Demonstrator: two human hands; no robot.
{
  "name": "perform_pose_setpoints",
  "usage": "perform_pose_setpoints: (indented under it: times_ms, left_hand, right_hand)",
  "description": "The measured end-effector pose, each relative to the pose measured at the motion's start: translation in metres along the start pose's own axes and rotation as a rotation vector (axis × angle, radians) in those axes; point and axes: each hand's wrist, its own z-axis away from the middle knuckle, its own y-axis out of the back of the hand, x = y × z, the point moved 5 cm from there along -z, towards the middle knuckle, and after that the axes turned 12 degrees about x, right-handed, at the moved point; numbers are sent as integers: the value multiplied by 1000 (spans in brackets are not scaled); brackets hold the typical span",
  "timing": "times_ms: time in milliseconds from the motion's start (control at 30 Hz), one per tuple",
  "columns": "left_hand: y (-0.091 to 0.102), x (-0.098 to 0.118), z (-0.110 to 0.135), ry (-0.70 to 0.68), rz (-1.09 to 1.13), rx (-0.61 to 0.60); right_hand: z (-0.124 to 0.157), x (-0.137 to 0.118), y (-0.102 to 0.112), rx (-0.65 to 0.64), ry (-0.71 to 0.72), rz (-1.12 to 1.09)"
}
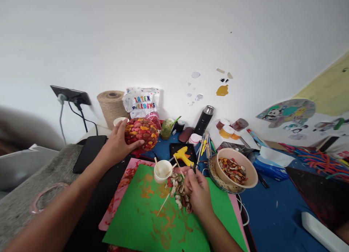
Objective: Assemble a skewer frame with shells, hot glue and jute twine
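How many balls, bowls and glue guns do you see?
shell-covered ball: 1
bowl of shells: 1
yellow glue gun: 1
Total: 3

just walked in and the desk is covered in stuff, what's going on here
A person is at work on a craft at a cluttered table. Their left hand holds up a shell-covered ball painted red, orange and yellow. Their right hand pinches a thin dark tool over a pile of shells on a paint-smeared green sheet. A small white cup with a stick in it and a bowl of painted shells stand close by.
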Motion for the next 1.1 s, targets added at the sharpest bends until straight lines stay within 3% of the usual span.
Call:
perform_pose_setpoints:
  times_ms: [167,533,767,933,1100]
  left_hand:
    - [3,5,-1,3,2,-36]
    - [8,12,-1,-17,92,84]
    - [30,24,-4,89,325,157]
    - [45,51,4,-45,602,296]
    - [35,81,28,-248,755,330]
  right_hand:
    - [6,7,6,10,-15,-3]
    - [9,11,6,-6,-26,-40]
    - [16,7,5,-82,19,-31]
    - [21,-4,7,-90,72,-39]
    - [19,-6,9,-69,70,-30]
